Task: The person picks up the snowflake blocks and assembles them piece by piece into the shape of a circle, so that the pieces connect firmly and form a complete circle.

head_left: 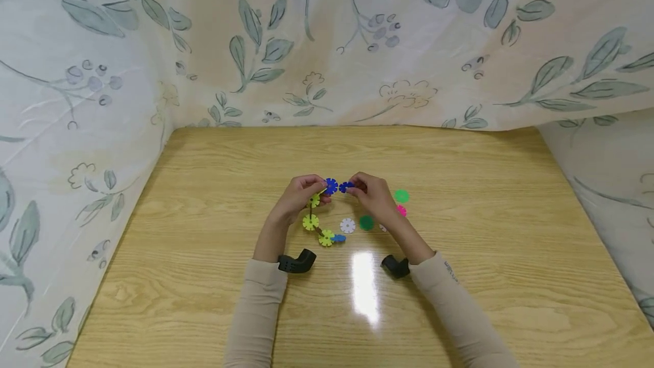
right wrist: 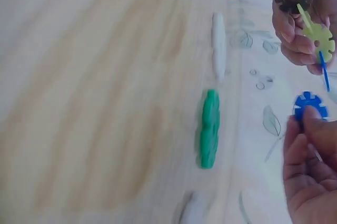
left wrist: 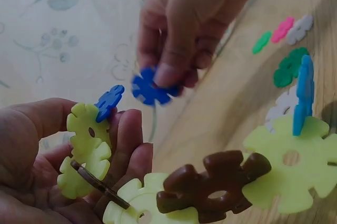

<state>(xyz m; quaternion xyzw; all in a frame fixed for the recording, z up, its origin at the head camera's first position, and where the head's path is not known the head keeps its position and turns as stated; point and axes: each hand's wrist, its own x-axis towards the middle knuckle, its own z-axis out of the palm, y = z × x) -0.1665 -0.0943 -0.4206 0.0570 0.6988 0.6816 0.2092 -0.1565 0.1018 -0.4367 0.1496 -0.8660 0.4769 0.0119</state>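
A chain of notched, flower-shaped plastic discs hangs from my left hand (head_left: 295,200), which grips its upper end between thumb and fingers. Yellow discs (head_left: 310,222) alternate with brown discs (left wrist: 213,187) along it. At the held end a dark blue disc (left wrist: 109,101) is slotted on; the other end carries a light blue disc (left wrist: 304,95). My right hand (head_left: 374,193) pinches a separate dark blue disc (left wrist: 150,88) between thumb and fingers. The two dark blue discs face each other across a small gap, apart in all views.
On the wooden table (head_left: 204,186) lie a white disc (head_left: 348,225), a dark green disc (head_left: 366,222), a pink disc (head_left: 402,210) and a light green disc (head_left: 402,195). The right forearm partly hides another white disc (head_left: 383,228). A leaf-patterned curtain (head_left: 327,72) borders the back.
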